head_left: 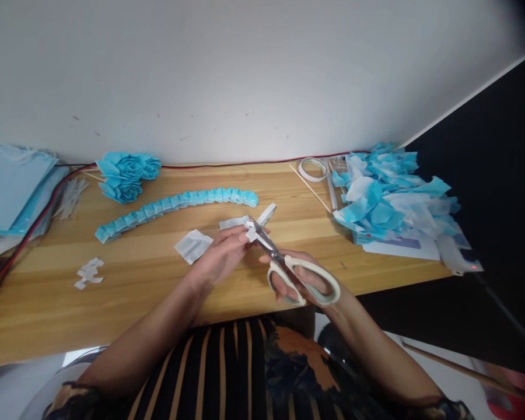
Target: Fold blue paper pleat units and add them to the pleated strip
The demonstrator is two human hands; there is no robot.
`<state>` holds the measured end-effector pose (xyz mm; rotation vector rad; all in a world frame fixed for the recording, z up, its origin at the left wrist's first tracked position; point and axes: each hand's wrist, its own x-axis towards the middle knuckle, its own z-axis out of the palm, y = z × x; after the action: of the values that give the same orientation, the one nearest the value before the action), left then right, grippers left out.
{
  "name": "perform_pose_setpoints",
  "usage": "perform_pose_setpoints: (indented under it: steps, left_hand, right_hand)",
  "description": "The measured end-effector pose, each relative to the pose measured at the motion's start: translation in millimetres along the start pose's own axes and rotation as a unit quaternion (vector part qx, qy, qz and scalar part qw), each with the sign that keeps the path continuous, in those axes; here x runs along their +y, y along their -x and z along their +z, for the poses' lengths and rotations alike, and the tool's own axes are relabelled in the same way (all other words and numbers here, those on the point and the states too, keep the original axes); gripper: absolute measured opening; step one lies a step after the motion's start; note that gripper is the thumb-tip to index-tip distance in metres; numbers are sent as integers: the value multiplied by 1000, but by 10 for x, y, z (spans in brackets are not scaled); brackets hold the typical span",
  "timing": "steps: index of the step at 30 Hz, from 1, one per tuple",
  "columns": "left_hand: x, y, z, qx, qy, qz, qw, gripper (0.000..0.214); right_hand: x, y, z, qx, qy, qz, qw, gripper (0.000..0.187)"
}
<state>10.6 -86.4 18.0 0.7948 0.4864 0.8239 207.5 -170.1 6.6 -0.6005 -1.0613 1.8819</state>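
Note:
My right hand (304,274) grips a pair of scissors (317,280) by its cream handles, fingers through the loops. The blades are spread a little and point up and left, toward my left hand (227,248). Between the left thumb and fingers I pinch a narrow white strip (268,214), which lies at the blades. A small white piece (252,234) shows against the blades by my fingertips. Beside my left hand, a white square sheet (193,246) rests on the wooden table. Part of the left fingers is hidden behind the strip and blades.
A pleated blue strip (179,204) curves across the table (149,280). Small white scraps (88,273) lie at left, below blue fabric flowers (129,175) and stacked blue sheets (13,186). At right are a tape roll (313,169), a stick (310,188) and blue-white pieces (389,198).

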Motion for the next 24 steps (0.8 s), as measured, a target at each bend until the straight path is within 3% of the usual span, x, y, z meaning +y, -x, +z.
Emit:
perform_pose_setpoints:
  steps: [19,24]
  left_hand:
    - [9,-2,-4,-2,15,3,1000,31]
    - [22,-12,-9,15,18,4,1000,19]
  right_hand:
    - [3,8,51,40,18,8,999,56]
    - [28,4,70,49,19,-8,999,54]
